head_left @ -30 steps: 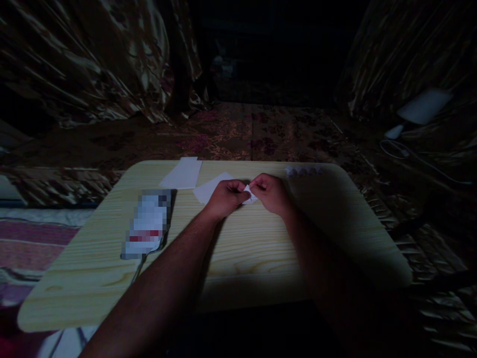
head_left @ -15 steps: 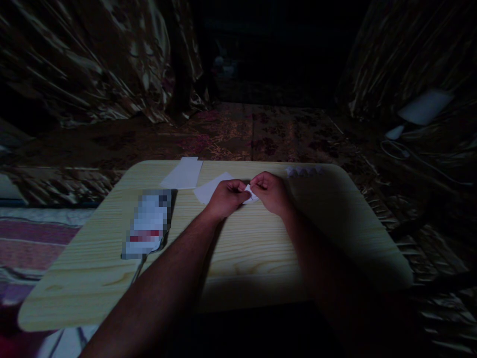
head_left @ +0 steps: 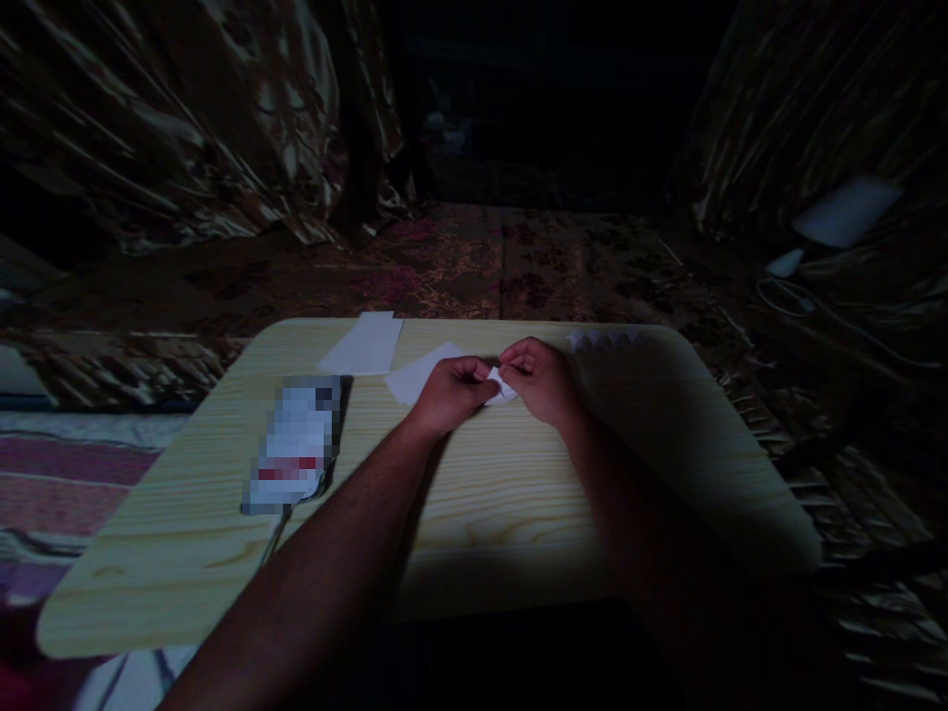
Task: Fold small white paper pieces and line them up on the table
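Observation:
A small folded piece of white paper (head_left: 502,385) is held between my two hands above the middle of the table. My left hand (head_left: 453,392) pinches its left side, thumb on top. My right hand (head_left: 539,379) has thumb and fingertips closed on its upper right part; the fingers partly cover the paper. Flat white sheets of paper (head_left: 419,375) lie just behind and left of my left hand. Another stack of white paper (head_left: 362,344) rests at the table's far left edge. Several small folded paper pieces (head_left: 603,339) stand in a row at the far right.
The light wooden table (head_left: 481,513) has rounded corners. A phone with a blurred screen (head_left: 292,444) and a cable lies on its left side. Patterned fabric (head_left: 444,257) covers the seat behind. A white lamp (head_left: 844,215) stands at the right, and curtains hang at both sides.
My right hand has shifted very slightly at the paper, and a little more of the paper shows between the hands. All else looks the same.

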Demonstrator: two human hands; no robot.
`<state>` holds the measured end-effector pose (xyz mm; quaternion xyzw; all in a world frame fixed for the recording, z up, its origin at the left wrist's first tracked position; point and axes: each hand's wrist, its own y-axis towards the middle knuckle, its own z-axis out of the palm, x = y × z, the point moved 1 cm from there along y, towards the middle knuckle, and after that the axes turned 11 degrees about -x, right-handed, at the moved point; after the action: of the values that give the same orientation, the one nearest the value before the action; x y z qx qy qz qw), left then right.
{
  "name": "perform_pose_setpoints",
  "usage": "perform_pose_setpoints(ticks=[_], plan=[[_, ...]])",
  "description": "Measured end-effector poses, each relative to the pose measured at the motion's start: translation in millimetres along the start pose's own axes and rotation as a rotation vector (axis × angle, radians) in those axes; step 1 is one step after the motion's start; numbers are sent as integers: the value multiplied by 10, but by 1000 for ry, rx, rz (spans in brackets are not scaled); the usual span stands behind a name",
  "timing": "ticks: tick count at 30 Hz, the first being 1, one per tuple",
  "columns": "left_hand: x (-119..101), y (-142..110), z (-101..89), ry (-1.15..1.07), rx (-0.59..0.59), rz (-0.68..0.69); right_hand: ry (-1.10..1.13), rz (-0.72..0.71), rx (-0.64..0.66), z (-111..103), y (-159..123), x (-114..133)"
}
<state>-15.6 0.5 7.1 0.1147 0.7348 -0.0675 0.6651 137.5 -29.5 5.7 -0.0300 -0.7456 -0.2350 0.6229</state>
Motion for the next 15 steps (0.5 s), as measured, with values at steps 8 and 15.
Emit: perform_pose_setpoints(ticks=[8,15], plan=[[-30,17,-23,1,-57,34,-2,16,50,-10,2,5],[-28,0,-12,-13,-74,44,-43,1,51,5,-14,-19]])
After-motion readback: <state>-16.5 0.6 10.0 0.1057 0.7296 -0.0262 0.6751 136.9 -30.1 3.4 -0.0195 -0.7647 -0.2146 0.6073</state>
